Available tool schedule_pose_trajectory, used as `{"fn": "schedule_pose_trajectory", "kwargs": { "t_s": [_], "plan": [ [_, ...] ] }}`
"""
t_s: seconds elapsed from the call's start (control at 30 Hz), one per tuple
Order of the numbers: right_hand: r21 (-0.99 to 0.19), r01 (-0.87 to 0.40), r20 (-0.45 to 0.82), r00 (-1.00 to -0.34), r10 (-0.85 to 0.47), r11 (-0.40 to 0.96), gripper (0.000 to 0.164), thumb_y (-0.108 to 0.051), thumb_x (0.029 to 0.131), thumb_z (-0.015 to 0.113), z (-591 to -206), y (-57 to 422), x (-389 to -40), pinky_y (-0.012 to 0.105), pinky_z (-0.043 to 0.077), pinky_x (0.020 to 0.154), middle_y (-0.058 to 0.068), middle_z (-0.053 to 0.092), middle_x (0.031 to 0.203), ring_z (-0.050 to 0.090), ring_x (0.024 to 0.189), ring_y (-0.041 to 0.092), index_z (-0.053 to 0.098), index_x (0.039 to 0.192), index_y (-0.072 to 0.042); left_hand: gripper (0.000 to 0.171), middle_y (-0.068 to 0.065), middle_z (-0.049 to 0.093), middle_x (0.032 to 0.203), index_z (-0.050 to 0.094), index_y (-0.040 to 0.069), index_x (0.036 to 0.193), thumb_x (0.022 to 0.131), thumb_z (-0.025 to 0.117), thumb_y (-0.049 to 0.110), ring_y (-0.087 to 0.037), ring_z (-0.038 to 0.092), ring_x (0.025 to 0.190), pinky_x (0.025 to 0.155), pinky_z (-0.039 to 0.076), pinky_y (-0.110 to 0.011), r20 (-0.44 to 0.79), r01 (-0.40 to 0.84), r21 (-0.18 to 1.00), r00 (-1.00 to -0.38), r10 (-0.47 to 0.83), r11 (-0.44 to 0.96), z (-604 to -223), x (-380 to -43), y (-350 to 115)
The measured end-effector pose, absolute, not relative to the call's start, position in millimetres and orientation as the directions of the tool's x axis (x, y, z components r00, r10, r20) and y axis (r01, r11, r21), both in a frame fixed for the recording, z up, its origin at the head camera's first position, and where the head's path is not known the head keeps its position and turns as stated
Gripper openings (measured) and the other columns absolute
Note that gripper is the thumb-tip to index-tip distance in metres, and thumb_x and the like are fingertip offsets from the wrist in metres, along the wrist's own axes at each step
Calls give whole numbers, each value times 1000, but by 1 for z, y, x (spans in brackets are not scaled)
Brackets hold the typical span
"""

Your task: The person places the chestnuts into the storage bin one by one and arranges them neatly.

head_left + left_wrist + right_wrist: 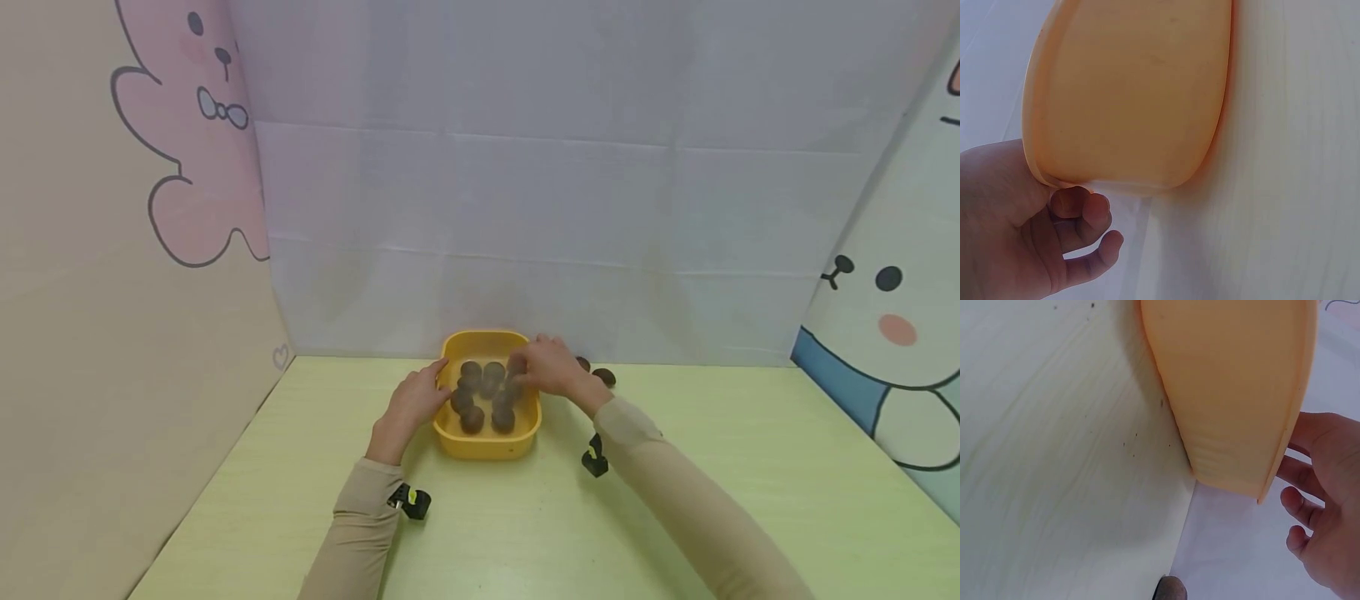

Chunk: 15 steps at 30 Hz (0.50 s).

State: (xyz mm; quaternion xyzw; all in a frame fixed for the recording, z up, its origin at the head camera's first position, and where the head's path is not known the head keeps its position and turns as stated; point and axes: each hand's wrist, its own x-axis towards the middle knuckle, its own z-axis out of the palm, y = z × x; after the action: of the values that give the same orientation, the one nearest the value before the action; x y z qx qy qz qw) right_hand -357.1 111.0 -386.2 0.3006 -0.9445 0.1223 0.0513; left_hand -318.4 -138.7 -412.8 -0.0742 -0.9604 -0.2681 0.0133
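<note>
A yellow plastic basin (487,450) stands on the table near the back wall, holding several dark brown round pieces (472,419). At its left rim my left hand (415,400) grips the wall, thumb over the edge; in the left wrist view its fingers (1099,215) curl beside the basin's far end. My right hand (551,367) reaches over the right rim, with its fingertips inside among blurred brown pieces. The basin wall (1229,394) hides those fingertips in the right wrist view; I cannot tell whether they pinch a piece.
Right of the basin, behind my right wrist, lie loose brown pieces (603,377) on the pale table (495,533). One such piece (1170,589) shows at the bottom of the right wrist view. A white cloth wall (480,208) rises close behind the basin; printed panels flank the table.
</note>
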Motion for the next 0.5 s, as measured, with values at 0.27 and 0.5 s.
{"fn": "schedule_pose_trajectory", "kwargs": {
  "t_s": [0.27,0.5],
  "plan": [
    [-216,-644,322,-757,-569,734,17,-20,88,72,-382,133,-360,46,45,86,1,73,91,64,93,29,76,102,-11,59,-4,48,69,44,8,150,93,55,18,-15,42,54,50,34,-25,72,153,509,-988,135,847,-411,-316,-138],
    [-292,-616,356,-780,-515,732,16,-16,89,71,-380,154,-362,48,48,89,6,72,93,65,95,31,76,101,-7,60,-5,50,70,43,11,151,93,56,18,-17,43,56,50,35,-26,62,142,508,-990,129,850,-413,-318,-138]
  ]
}}
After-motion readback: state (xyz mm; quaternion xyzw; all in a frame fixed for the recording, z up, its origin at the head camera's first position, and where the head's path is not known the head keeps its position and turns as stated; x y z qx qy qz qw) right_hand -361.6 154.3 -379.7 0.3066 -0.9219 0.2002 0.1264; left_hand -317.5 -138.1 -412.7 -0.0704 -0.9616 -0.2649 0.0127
